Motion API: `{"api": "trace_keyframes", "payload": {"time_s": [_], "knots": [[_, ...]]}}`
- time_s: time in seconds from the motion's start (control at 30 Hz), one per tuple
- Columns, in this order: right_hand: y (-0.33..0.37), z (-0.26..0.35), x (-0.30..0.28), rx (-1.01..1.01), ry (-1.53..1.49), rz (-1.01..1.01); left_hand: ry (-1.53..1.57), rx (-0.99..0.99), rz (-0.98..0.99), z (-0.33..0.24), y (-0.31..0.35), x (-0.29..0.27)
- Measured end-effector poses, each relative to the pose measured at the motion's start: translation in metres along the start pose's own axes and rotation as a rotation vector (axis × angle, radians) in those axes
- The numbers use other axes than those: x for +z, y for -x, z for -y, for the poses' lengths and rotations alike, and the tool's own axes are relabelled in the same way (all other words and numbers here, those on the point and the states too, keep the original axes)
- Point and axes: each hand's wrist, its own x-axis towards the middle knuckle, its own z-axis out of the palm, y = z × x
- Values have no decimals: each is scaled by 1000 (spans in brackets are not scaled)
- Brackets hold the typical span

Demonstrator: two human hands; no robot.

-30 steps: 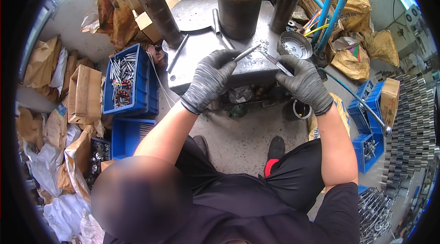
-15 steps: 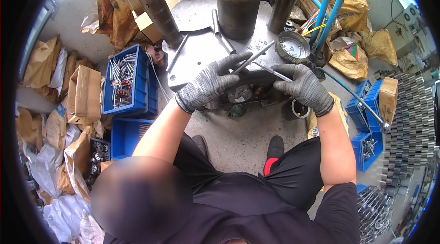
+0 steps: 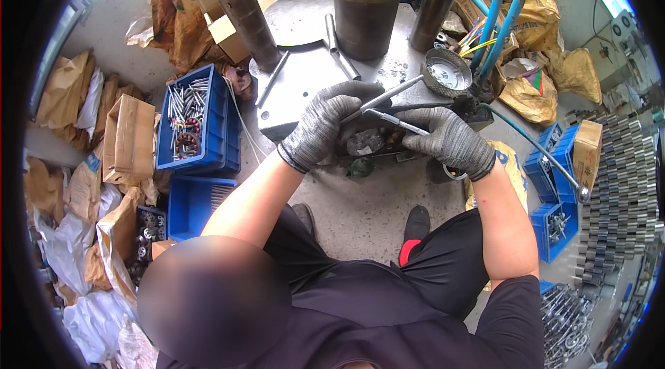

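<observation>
My left hand (image 3: pixel 317 126), in a grey knit glove, is closed around a long metal rod (image 3: pixel 393 92) that slants up to the right. My right hand (image 3: pixel 454 139), gloved alike, grips a stepped metal shaft (image 3: pixel 397 121), its thinner end pointing left toward the rod. The two pieces come close to each other near the left hand; I cannot tell whether they touch. Both hands are over the front edge of a steel machine table (image 3: pixel 294 102). On that table lie a thin rod (image 3: pixel 274 78) and a short metal tube (image 3: pixel 331 33) with another piece beside it.
A thick steel cylinder (image 3: pixel 366 19) stands at the back between two columns (image 3: pixel 239 9). A round dish (image 3: pixel 447 72) sits at the table's right. Blue bins (image 3: pixel 225 126) with metal parts are at left, more bins (image 3: pixel 566 230) at right. A jointed rod (image 3: pixel 544 147) reaches toward the right.
My left hand has drawn its fingers in around the rod and turned. The right hand has moved slightly left and down, and more of its shaft shows. The view has shifted a little.
</observation>
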Motion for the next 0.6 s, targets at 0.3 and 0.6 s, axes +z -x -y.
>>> {"api": "trace_keyframes", "payload": {"time_s": [0.3,0.6], "knots": [[-1,4,3,0,-10,58,217,-56,62,15,-7,-15],[-7,-15,9,-181,195,-59,611,-174,210,7,-12,-7]]}}
